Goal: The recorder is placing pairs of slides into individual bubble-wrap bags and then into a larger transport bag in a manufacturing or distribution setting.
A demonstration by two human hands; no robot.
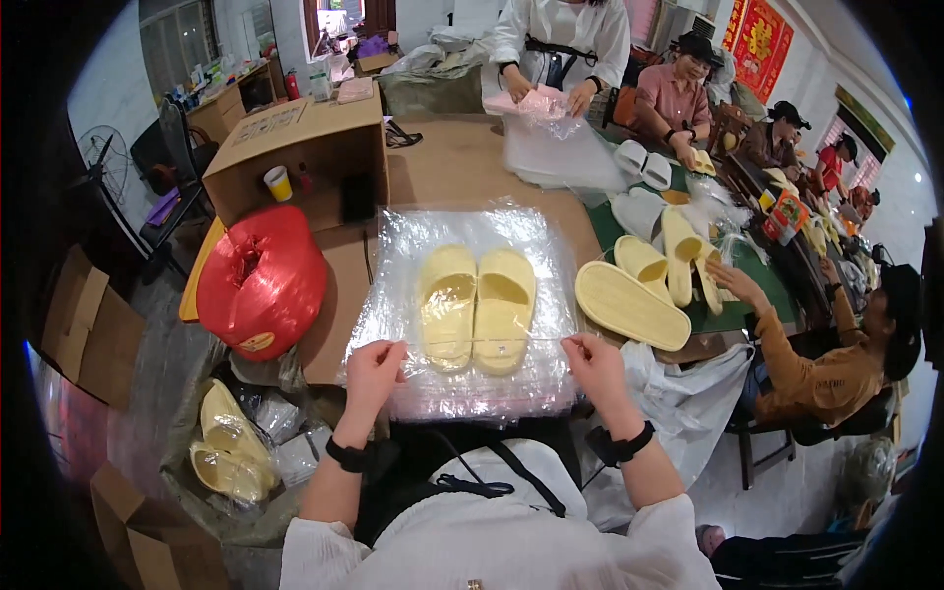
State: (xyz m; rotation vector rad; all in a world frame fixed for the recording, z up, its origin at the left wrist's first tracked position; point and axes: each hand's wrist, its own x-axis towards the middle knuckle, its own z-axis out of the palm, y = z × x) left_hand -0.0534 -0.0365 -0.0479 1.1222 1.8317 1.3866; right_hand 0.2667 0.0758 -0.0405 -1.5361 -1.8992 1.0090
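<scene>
A pair of pale yellow slippers (448,305) lies side by side in a clear plastic bag (551,295), on top of a stack of similar bags. A thin straight edge of plastic runs across the slippers' near ends, between my two hands. At its left end my left hand (376,376) is closed, fingertips pinching the film. My right hand (597,372) is pinched closed at the right end. More yellow slippers (631,305) lie to the right of the stack, one showing its sole, close to my right hand.
A big red roll of plastic twine (261,283) and an open cardboard box (295,147) holding a yellow cup (278,184) stand at left. Bagged slippers (232,442) fill a sack below. Across the table a person handles pink film (539,103); a co-worker's hand (737,283) reaches among slippers.
</scene>
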